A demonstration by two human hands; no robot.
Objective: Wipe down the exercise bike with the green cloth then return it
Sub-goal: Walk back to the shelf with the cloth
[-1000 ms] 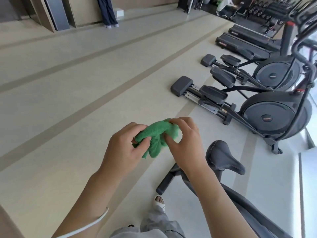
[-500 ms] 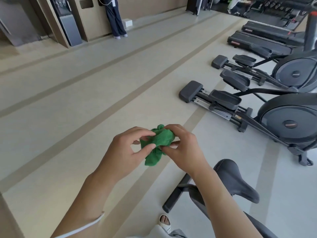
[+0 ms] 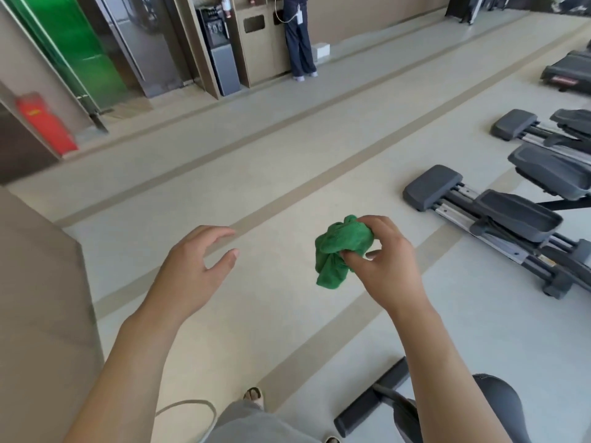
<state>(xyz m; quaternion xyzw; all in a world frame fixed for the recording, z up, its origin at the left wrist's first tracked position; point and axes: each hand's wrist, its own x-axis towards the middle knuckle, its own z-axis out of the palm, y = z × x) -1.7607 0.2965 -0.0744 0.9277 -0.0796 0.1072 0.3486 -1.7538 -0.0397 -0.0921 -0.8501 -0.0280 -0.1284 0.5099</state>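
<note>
A bunched green cloth (image 3: 339, 251) hangs in the air in front of me, and my right hand (image 3: 383, 266) grips its top with curled fingers and thumb. My left hand (image 3: 195, 270) is off to the left of the cloth, apart from it, with its fingers spread and relaxed and nothing in it. The exercise bike shows only at the bottom right: its dark saddle (image 3: 505, 407) behind my right forearm and a black base bar (image 3: 371, 398) on the floor.
Elliptical trainers (image 3: 499, 212) stand to the right, with a treadmill (image 3: 569, 70) farther back. A brown counter or wall corner (image 3: 38, 298) is close on my left. A person (image 3: 299, 36) stands at the far wall beside a water dispenser (image 3: 220, 46). Beige floor stretches ahead.
My left hand has let go of the cloth and moved left, open. The right hand alone now holds it. My view has turned left, away from the bike and toward the far wall.
</note>
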